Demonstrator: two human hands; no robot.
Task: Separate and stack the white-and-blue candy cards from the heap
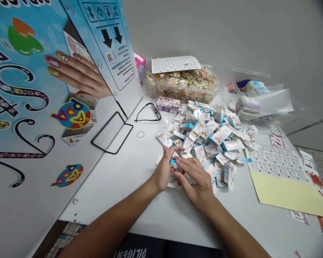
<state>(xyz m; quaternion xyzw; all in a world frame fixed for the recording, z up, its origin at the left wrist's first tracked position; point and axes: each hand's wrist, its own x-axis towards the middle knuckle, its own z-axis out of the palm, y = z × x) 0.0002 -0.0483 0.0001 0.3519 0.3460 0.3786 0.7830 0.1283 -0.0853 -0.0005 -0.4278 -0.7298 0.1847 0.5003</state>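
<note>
Item: small box, printed card, between left hand and right hand, above the near part of the counter. Grip: narrow on both sides, fingers holding the box between them. Handling, judged: very light; thin walls, stiffer at the folds, easily crushed; printed faces slightly slippery. Best hold: opposite side edges, lightly. Just beyond: heaped boxes, some flaps open. Farther: clear tub, colourful contents.
</note>
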